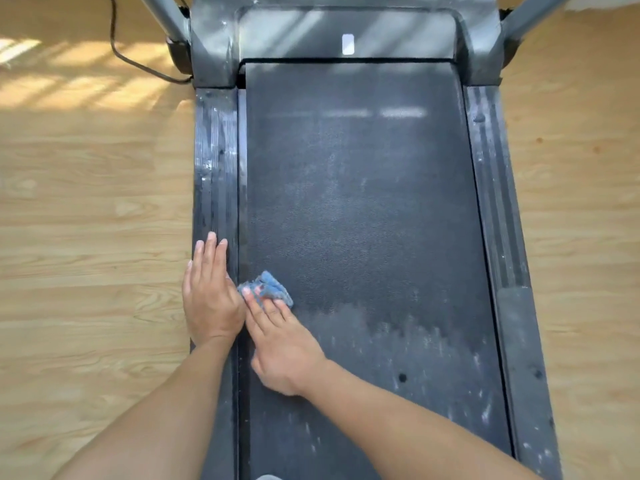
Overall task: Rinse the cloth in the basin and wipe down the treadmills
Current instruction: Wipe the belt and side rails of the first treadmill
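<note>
The blue cloth [268, 288] lies bunched on the treadmill belt [363, 202], at its near left edge. My right hand [282, 341] presses it down; the fingers [257, 306] are straight and close together, their tips lying on top of the cloth rather than curled round it. My left hand [209, 299] rests flat just beside it on the left side rail [214, 161], fingers [211, 252] straight and held together, pointing away from me. The belt near me is pale with dusty streaks. The right side rail [495, 202] is streaked too. Wooden floor [86, 220] lies on both sides, with a black cable [116, 46] at far left.
</note>
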`<state>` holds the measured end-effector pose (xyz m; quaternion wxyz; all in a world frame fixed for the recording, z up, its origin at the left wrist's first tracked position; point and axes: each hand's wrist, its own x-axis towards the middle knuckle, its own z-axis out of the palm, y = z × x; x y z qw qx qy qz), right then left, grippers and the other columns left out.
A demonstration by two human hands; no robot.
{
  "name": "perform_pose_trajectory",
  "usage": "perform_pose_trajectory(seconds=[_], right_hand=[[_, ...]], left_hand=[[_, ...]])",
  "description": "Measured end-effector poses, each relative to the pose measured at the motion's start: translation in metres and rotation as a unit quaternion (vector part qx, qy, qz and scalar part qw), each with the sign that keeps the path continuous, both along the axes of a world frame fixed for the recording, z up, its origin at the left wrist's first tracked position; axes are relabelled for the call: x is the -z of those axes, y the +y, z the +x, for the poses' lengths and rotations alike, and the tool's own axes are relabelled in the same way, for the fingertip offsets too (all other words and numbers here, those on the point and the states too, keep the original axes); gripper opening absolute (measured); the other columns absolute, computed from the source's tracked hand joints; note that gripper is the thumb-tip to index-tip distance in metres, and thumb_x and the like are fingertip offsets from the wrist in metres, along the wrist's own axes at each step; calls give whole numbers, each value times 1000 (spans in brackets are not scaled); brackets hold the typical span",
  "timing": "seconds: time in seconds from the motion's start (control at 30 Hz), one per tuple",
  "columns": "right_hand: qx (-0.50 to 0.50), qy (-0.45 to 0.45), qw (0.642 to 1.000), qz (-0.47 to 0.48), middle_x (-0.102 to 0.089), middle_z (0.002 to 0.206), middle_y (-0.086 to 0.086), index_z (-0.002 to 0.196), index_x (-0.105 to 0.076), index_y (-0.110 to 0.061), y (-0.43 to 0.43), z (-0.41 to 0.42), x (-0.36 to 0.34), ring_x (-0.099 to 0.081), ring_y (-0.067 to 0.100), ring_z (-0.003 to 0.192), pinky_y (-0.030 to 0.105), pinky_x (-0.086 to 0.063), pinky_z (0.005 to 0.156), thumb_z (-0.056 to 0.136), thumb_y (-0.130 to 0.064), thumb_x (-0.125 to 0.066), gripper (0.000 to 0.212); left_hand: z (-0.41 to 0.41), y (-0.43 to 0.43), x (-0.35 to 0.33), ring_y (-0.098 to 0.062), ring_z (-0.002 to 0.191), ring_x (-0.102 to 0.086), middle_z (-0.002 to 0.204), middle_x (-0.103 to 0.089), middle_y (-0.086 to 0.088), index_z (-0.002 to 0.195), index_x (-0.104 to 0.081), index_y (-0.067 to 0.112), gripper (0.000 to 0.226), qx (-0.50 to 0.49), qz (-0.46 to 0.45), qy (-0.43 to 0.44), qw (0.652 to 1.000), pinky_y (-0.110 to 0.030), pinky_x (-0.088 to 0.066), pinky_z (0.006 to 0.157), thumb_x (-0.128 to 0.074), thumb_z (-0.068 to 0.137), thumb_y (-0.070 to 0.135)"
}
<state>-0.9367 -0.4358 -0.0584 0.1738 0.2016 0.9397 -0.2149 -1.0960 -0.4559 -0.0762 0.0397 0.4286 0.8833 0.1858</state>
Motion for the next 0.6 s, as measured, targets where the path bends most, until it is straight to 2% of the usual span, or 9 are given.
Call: perform_pose_trajectory(seconds=[0.1, 0.2, 0.3, 0.4, 0.5, 0.57, 0.6], right_hand=[[-111, -32, 992, 55, 13, 172, 7, 166, 0, -12, 54, 35, -8, 4, 25, 161, 43, 1, 129, 107, -50, -28, 76], [-202, -61, 972, 102, 11, 173, 9, 166, 3, -13, 142, 134, -21, 12, 26, 160, 47, -5, 129, 104, -66, -27, 87], [-276, -103, 946, 137, 8, 173, 12, 166, -2, -10, 220, 240, -43, 9, 29, 160, 51, -10, 128, 101, -75, -26, 94], [-234, -118, 957, 125, 2, 173, 15, 165, -9, -8, 226, 281, -45, 5, 33, 160, 53, -11, 127, 99, -79, -26, 98], [-151, -134, 972, 124, 5, 172, 19, 164, -5, -6, 192, 281, -33, 9, 37, 159, 56, -9, 128, 97, -83, -21, 104], [-105, -114, 981, 118, 5, 173, 15, 165, -4, -8, 179, 277, -33, 8, 33, 160, 54, -10, 129, 102, -75, -22, 94], [-73, -90, 988, 104, -1, 174, 11, 166, -10, -13, 179, 273, -38, 1, 30, 161, 51, -13, 129, 105, -66, -27, 83]], left_hand=[[-3, -1, 1, -21, 162, -26, 174, -31, 1, 161, -43, 17, 65, 3, -2, 8, 1000, -44, -22, 131, -40, 97, 8], [2, 3, -1, -22, 162, -26, 174, -31, 0, 162, -42, 17, 64, 4, -5, 3, 1000, -43, -20, 131, -38, 98, 10], [2, 7, -2, -23, 163, -25, 174, -31, -1, 162, -42, 16, 62, 0, -7, 11, 1000, -43, -19, 131, -37, 100, 12], [3, 3, -2, -23, 163, -24, 175, -30, -1, 162, -40, 16, 60, 4, -19, 19, 1000, -43, -19, 131, -37, 102, 14], [6, 3, -3, -23, 163, -22, 175, -28, -2, 162, -38, 16, 60, 7, -27, 22, 999, -44, -18, 131, -38, 102, 18], [7, 5, -4, -23, 163, -22, 176, -27, -1, 162, -38, 16, 60, 6, -28, 14, 1000, -44, -18, 130, -39, 102, 21], [6, 6, -4, -23, 163, -22, 176, -27, 0, 162, -38, 16, 61, 5, -26, 11, 1000, -45, -19, 129, -40, 102, 22]])
